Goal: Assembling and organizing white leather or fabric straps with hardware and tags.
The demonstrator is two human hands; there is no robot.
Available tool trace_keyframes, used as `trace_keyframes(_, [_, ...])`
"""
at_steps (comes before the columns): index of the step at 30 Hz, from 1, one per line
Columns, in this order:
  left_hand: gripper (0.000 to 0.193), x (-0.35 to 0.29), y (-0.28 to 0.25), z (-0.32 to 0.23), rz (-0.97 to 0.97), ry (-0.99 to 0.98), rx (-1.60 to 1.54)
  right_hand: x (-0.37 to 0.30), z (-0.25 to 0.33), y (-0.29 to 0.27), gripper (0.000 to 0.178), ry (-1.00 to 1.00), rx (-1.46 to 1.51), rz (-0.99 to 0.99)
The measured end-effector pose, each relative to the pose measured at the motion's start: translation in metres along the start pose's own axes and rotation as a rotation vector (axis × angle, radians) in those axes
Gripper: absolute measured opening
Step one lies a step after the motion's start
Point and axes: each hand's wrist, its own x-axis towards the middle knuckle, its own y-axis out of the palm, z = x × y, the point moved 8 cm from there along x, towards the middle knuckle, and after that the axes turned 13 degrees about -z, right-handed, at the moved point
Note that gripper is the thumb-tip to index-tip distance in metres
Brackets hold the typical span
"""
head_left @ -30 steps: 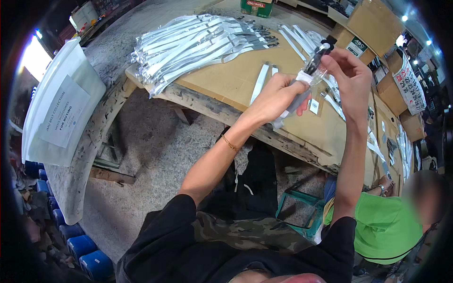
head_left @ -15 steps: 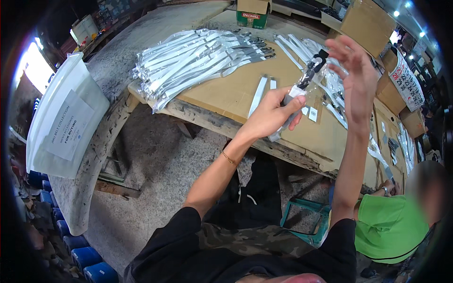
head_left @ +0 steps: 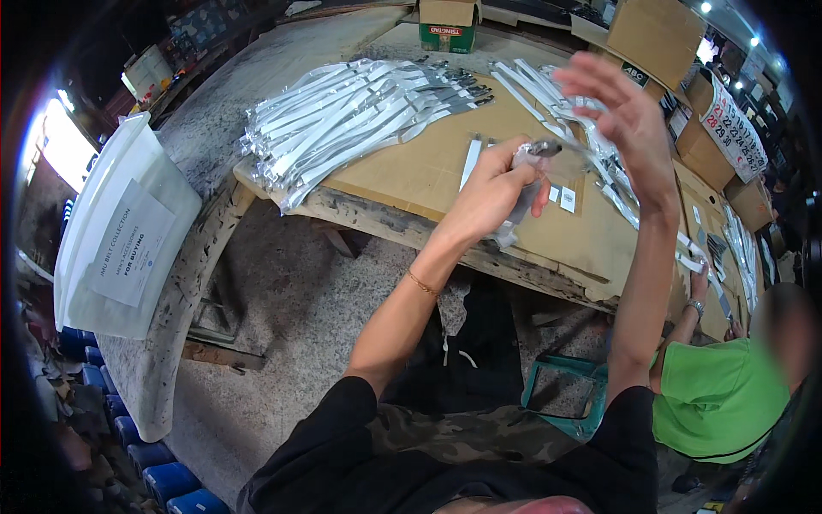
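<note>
Above the front edge of the cardboard-covered table, my left hand is closed around a belt in a clear plastic sleeve. The belt's dark end sticks out past the thumb, blurred, and a grey stretch hangs below the fist. My right hand is raised to the right of it, fingers spread and holding nothing. Small white tags lie on the cardboard just beyond my left hand. A big heap of sleeved belts with white strips covers the table's left part, and more sleeved belts lie behind my right hand.
A white plastic bin with a paper label stands at the left. A co-worker in a green shirt handles strips at the table's right. Cardboard boxes are stacked at the back right. A green stool stands under the table edge.
The belt's dark end has swung down from upright toward my left fist. My right hand has shifted slightly left and up, still spread. The co-worker's hands have moved along the table.
</note>
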Motion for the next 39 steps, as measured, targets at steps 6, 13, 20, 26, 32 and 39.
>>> trace_keyframes(6, [0.020, 0.000, 0.009, -0.013, -0.003, -0.047, -0.063, -0.015, 0.006, 0.036, 0.065, -0.064, -0.021, 0.313])
trace_keyframes(13, [0.020, -0.001, 0.011, -0.031, 0.239, 0.122, 0.155, 0.036, 0.011, 0.029, 0.044, -0.051, -0.207, 0.054])
trace_keyframes(20, [0.027, -0.028, -0.012, -0.012, 0.267, 0.015, 0.115, 0.077, 0.083, 0.038, 0.028, -0.062, -0.113, -0.180])
trace_keyframes(26, [0.040, -0.053, -0.030, -0.015, 0.397, -0.307, 0.318, 0.082, 0.141, 0.019, 0.026, -0.201, -0.290, -0.314])
trace_keyframes(32, [0.063, -0.037, -0.039, -0.073, 0.220, 0.168, 0.205, 0.086, 0.136, 0.029, 0.022, -0.138, -0.228, -0.128])
trace_keyframes(39, [0.038, 0.017, 0.010, -0.144, 0.027, 0.287, 0.066, 0.076, 0.147, 0.052, 0.023, -0.107, -0.379, -0.023])
